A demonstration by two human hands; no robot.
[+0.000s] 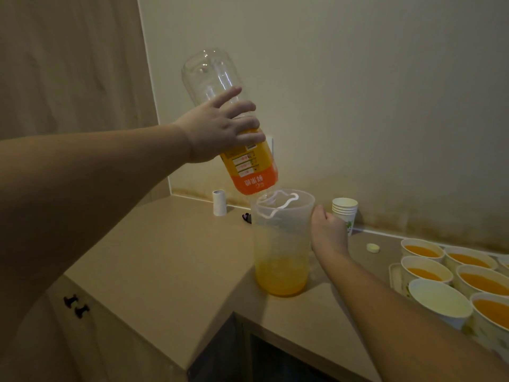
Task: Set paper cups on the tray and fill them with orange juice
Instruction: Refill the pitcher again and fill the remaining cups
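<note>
Five paper cups on the tray (394,277) show orange juice; one cup (438,301) at the near side shows only a pale interior, apparently unfilled. More cups may lie beyond the right edge; this cannot be told. A spare stack of cups (344,213) stands by the wall, off the tray. Filling is judged mostly done, with a refill in hand. The left hand (220,128) grips the bottle (231,125), upended, its neck inside the rim of the jug (281,244). The bottle looks clear and drained; its orange label is upside down. The right hand (329,232) curls round the jug's far side. The jug holds juice in its bottom quarter and stands on the counter (165,257), left of the tray. A bottle cap (373,247) lies near.
</note>
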